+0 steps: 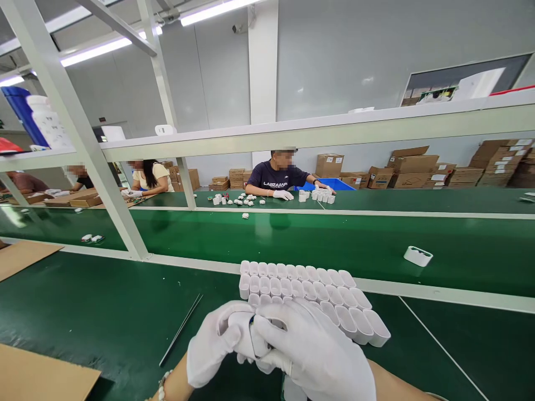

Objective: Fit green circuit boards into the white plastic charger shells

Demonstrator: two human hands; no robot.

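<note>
Both my hands wear white gloves and meet in front of me, above the green bench. My left hand (211,342) pinches a small white plastic casing (244,333) from its left side. My right hand (320,351) closes on the same casing from the right, its fingers covering much of it. A dark slot shows along the casing's middle. Just beyond my hands stand several rows of open white plastic shells (311,289); my right hand hides some of the nearest ones. Partly under my right hand is another white piece (292,390), mostly hidden. Slim metal tweezers (180,329) lie to the left.
A green conveyor belt (200,231) runs across behind the bench, carrying a white shell (418,256) at right and small parts (92,238) at left. Cardboard (42,373) lies at near left. A shelf post (100,161) rises at left. Co-workers sit across the belt.
</note>
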